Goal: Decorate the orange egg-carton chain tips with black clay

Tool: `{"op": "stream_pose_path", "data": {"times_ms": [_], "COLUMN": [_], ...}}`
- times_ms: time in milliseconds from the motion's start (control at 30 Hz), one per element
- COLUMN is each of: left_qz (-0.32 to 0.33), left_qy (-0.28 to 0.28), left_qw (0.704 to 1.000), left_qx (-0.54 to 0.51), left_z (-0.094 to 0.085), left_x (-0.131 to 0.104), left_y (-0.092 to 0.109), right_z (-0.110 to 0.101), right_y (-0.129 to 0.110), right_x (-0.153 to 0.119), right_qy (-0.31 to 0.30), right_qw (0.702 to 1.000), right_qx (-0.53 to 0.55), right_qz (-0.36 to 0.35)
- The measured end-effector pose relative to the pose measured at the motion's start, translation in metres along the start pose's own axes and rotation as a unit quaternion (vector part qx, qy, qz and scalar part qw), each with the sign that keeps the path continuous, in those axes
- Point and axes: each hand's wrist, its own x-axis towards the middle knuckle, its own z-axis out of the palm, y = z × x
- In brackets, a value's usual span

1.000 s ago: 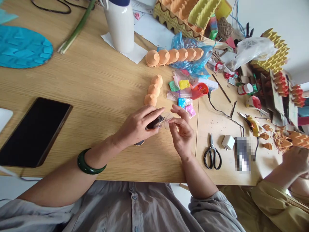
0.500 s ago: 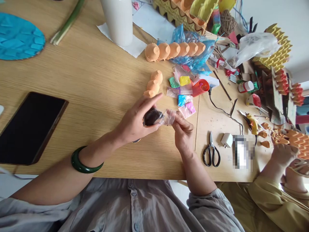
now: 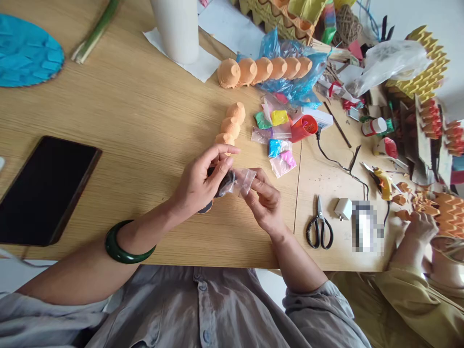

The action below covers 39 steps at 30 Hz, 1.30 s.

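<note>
A small clear plastic bag [image 3: 226, 184] with a black lump in it is between my two hands, over the wooden table [image 3: 145, 121]. My left hand [image 3: 203, 175] pinches the black end with thumb and fingers. The fingers of my right hand [image 3: 266, 200] are closed on the clear, unfilled end. Just above my left hand, a short row of orange cups [image 3: 231, 126] runs away from me. A dark round piece [image 3: 205, 208] shows partly under my left hand.
Scissors [image 3: 319, 226] and a white plug [image 3: 342, 208] lie right of my right hand. Small coloured packets [image 3: 279, 117] and a red cup [image 3: 303, 127] are beyond it. A black tablet [image 3: 47, 188] lies left. A co-worker's hand [image 3: 422, 229] is far right.
My left hand has gone from spread fingers around the black lump to a pinch on it. My right hand has shifted slightly left and its fingers have loosened a little. The view has moved slightly.
</note>
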Motion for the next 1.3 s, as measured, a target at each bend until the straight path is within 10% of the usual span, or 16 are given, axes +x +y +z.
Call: {"op": "stream_pose_path", "data": {"times_ms": [633,1300], "left_qz": [-0.008,0.001], "left_qy": [0.010,0.050], "left_qw": [0.999,0.997], "left_qx": [0.053,0.054], "left_z": [0.002,0.007], "left_x": [-0.004,-0.008], "left_y": [0.007,0.004], "right_z": [0.010,0.017], "right_y": [0.006,0.013], "right_x": [-0.005,-0.006], "right_qy": [-0.001,0.077], "right_qw": [0.999,0.952], "right_qx": [0.018,-0.215], "right_qz": [-0.039,-0.205]}}
